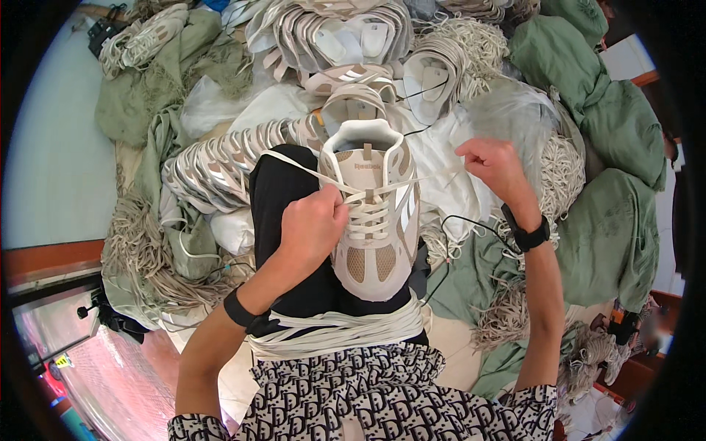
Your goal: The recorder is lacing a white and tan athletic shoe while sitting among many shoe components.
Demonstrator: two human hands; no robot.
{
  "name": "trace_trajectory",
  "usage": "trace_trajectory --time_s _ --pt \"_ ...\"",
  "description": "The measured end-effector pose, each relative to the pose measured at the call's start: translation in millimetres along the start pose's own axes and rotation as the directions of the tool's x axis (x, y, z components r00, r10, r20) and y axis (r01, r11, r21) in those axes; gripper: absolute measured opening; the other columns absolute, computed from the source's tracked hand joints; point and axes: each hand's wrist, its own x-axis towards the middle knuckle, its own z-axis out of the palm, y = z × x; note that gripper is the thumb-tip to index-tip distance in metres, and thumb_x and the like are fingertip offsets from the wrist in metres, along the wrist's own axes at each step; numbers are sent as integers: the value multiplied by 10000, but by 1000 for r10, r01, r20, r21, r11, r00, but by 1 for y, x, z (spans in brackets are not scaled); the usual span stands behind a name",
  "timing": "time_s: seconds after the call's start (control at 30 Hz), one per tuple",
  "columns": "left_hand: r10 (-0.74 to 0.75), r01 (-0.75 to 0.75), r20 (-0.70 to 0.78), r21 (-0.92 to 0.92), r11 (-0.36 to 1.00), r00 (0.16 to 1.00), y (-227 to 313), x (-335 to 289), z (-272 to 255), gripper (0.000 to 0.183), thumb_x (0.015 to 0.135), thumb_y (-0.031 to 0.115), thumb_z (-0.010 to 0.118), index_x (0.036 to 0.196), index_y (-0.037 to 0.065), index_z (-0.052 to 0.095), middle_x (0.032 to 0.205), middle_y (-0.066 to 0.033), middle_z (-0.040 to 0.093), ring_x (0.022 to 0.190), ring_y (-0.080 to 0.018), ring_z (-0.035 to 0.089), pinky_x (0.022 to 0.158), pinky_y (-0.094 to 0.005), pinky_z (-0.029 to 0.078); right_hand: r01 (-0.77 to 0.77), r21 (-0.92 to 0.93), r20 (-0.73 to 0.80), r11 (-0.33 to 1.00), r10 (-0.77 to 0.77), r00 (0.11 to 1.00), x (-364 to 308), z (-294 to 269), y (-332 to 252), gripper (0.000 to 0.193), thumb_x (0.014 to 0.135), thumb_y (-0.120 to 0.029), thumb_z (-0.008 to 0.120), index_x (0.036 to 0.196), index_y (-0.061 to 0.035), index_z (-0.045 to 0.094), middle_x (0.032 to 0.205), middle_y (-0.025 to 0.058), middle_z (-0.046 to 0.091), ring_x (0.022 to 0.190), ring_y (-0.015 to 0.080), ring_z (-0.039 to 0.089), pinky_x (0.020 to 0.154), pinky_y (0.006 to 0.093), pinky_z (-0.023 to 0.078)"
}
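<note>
A beige and white sneaker upper rests across my black-trousered thighs, toe toward me. Cream lace crosses its front in several rows. My left hand is closed at the left edge of the lacing, fingers pinched on the lace there. A loose lace end runs off to the upper left from the shoe. Out to the right, my right hand is closed on the other lace end, which stretches taut from the top of the lacing. A bundle of cream laces lies over my lap.
Left of my knee is a row of nested shoe uppers; more are stacked at the far side. Heaps of laces lie on both sides. Green sacks line the right. A black cable runs beside my right knee.
</note>
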Motion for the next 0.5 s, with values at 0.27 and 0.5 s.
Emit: trace_trajectory --time_s 0.27,0.5 --pt "225 -214 14 -257 943 974 20 30 -20 60 750 33 576 762 9 522 615 -114 553 531 -188 566 504 -283 435 -42 529 7 848 46 999 14 40 -58 446 595 17 655 1030 -68 605 826 19 632 663 102 553 606 233 434" --pt "65 44 158 -605 795 985 25 42 -29 81 830 66 517 873 27 575 648 4 559 559 -52 525 484 -192 410 -431 772 423 467 130 897 30 65 -79 515 594 56 637 1098 -34 586 734 -28 579 647 49 496 582 204 410"
